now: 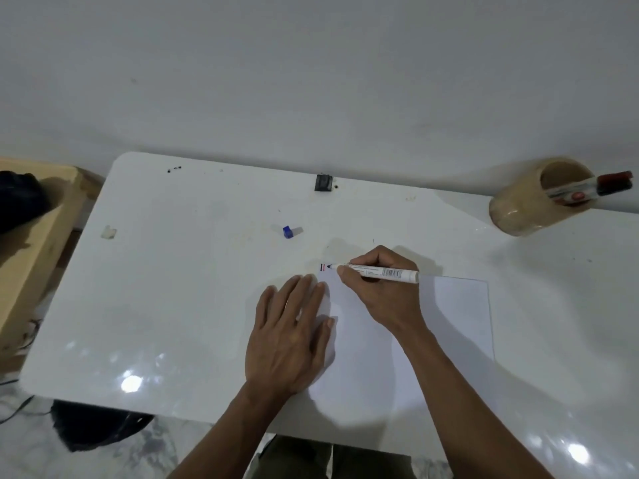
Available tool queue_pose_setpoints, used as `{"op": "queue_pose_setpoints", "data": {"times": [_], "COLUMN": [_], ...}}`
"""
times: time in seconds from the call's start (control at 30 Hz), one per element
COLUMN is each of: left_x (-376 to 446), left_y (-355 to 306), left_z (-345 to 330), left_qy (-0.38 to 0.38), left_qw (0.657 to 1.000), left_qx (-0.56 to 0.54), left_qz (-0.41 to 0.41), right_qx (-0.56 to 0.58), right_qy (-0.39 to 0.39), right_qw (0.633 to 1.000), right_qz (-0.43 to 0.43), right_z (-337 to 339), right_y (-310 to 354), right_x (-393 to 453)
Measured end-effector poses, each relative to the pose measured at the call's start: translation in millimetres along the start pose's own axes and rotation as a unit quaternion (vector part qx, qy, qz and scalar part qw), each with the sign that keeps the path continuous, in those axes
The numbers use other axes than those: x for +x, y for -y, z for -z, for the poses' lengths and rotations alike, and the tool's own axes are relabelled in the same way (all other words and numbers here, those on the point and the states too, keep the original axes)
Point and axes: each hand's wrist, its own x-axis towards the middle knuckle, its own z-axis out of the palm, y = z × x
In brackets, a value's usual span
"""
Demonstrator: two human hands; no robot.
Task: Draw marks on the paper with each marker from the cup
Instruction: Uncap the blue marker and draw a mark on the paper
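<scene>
A white sheet of paper (453, 316) lies on the white table (179, 288). My right hand (383, 292) grips an uncapped white marker (383, 272), its dark tip touching the paper's far left corner beside short black and red marks (322, 267). My left hand (290, 337) lies flat, fingers apart, pressing the paper's left edge. A blue cap (287, 231) stands on the table beyond the hands. At the far right, a beige cup (522, 205) holds a red-capped and a black-capped marker (594, 188).
A small black object (323, 182) sits at the table's far edge by the wall. A scrap of tape (108, 232) lies at the left. A wooden surface (31, 236) with a dark item adjoins the table's left side. A black bag (93, 426) lies on the floor.
</scene>
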Motion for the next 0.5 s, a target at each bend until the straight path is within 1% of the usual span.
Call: {"op": "queue_pose_setpoints", "data": {"times": [0.2, 0.5], "left_x": [0.2, 0.5], "left_y": [-0.4, -0.5], "left_z": [-1.1, -2.7], "left_qy": [-0.026, -0.037], "left_qw": [1.0, 0.999], "left_qx": [0.011, 0.011], "left_qz": [-0.006, -0.004], "right_qx": [-0.019, -0.031], "right_qy": [0.0, 0.003], "right_qw": [1.0, 0.999], "right_qz": [0.017, 0.012], "right_z": [-0.9, -1.6], "right_y": [0.1, 0.3], "right_x": [0.6, 1.7]}}
